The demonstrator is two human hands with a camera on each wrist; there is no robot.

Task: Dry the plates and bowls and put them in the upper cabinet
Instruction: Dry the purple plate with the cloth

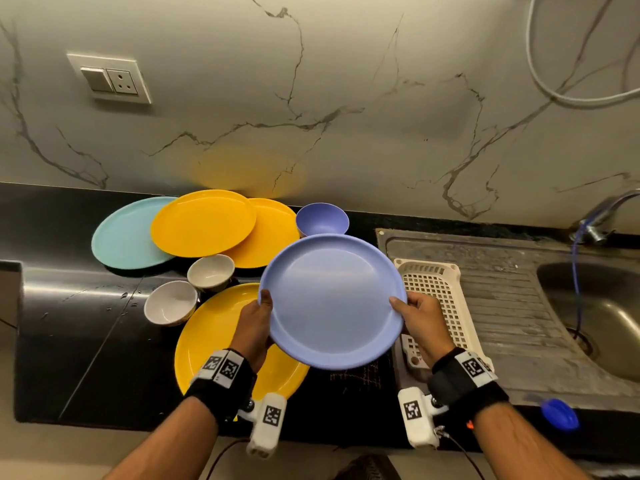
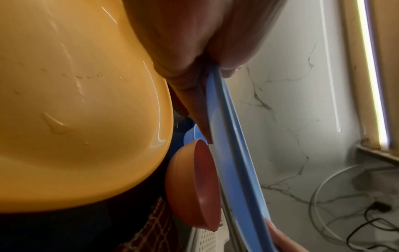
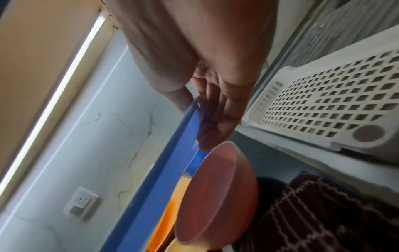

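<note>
I hold a lavender-blue plate (image 1: 332, 299) tilted above the black counter (image 1: 86, 341). My left hand (image 1: 263, 306) grips its left rim and my right hand (image 1: 405, 313) its right rim, thumbs on top. The wrist views show the plate edge (image 2: 233, 153) (image 3: 168, 162) pinched by the left hand (image 2: 194, 51) and right hand (image 3: 205, 76). Beneath it stands a reddish bowl (image 2: 194, 184) (image 3: 215, 192), hidden in the head view. On the counter lie a wet yellow plate (image 1: 214, 341) (image 2: 75, 102), two yellow plates (image 1: 204, 223), a teal plate (image 1: 121, 233), two white bowls (image 1: 171, 303) and a blue bowl (image 1: 322, 218).
A white perforated basket (image 1: 436, 296) (image 3: 334, 102) lies on the steel drainboard (image 1: 502, 306), beside the sink (image 1: 606, 313) and tap (image 1: 602, 216). A dark patterned cloth (image 1: 360, 375) (image 3: 323, 213) lies under the held plate. A blue scrubber (image 1: 559, 414) sits near the front edge.
</note>
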